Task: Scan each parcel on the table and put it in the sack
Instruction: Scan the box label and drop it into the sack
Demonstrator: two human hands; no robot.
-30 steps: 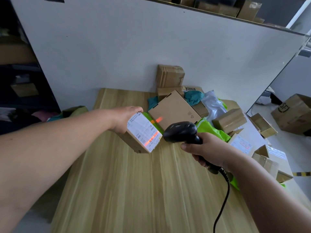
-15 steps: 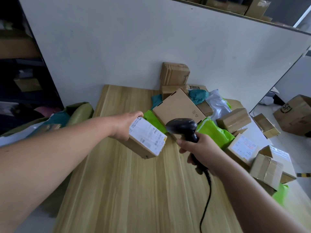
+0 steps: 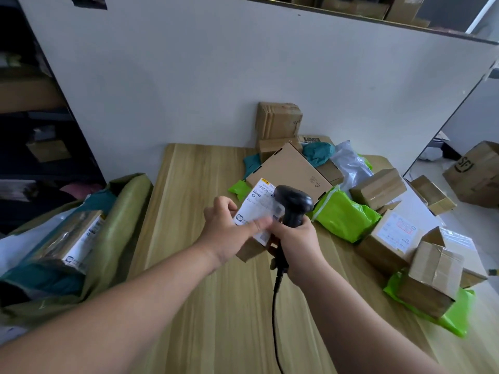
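My left hand [image 3: 229, 233] grips a small cardboard parcel [image 3: 256, 209] with a white shipping label, thumb across the label, held above the middle of the wooden table [image 3: 216, 306]. My right hand [image 3: 297, 249] grips the handle of a black corded barcode scanner [image 3: 293, 206], pressed right against the parcel's right side. No scan beam shows on the label. The olive-green sack [image 3: 118, 228] lies open at the table's left edge with several parcels inside, a taped box with a white label on top.
A pile of cardboard boxes [image 3: 291, 176] and bright green mailer bags [image 3: 343, 214] covers the table's back and right side. A white partition wall [image 3: 243, 76] stands behind. More boxes sit on the floor at right. Dark shelving stands at left.
Both hands came together: the parcel moved right and nearer the scanner, which now touches it. The red scan beam seen a second ago is gone. The view shifted to show the sack.
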